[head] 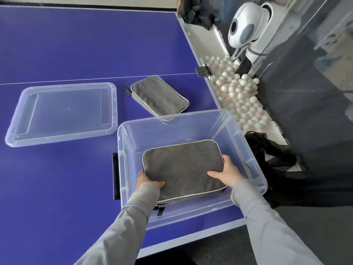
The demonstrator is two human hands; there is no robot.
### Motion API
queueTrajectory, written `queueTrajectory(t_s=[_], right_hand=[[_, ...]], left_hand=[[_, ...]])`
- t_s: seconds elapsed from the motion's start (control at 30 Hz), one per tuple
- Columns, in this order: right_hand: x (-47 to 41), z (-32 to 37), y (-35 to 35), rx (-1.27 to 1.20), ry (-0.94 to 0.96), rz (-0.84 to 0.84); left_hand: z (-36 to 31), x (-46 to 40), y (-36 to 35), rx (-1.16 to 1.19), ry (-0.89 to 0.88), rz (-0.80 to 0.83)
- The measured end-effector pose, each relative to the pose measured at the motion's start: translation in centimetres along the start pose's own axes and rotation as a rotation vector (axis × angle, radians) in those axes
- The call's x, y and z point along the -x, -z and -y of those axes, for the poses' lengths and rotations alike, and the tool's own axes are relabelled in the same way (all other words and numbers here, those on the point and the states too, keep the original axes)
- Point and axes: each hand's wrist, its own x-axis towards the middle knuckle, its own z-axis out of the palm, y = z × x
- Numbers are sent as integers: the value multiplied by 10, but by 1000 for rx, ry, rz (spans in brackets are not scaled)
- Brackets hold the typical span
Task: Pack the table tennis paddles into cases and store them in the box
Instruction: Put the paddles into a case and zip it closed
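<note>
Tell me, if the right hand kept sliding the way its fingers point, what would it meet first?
The right hand grips the grey case in the box, fingers pointing left, so probably the left hand.

Two grey cases (183, 165) (159, 96), one box (246, 146), one lid (61, 113).

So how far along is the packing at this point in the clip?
Roughly midway. Done: the box's clear lid is off and lies on the blue table. In hand: both hands, left and right, grip a grey paddle case inside the clear storage box. Left: a second grey case lies on the table behind the box, and the lid is not yet on.
</note>
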Motion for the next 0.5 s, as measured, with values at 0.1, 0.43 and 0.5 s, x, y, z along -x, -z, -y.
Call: queueTrajectory(t_s=[0.1,0.43,0.5], right_hand=[[-1,-1,0,21,9,15],[-1,-2,0,16,3,30],[0,-2,1,17,5,24]], left_hand=[[-2,0,1,-64,-8,-18],[0,0,7,-79,-16,-29],[-2,3,7,-80,-24,-28]])
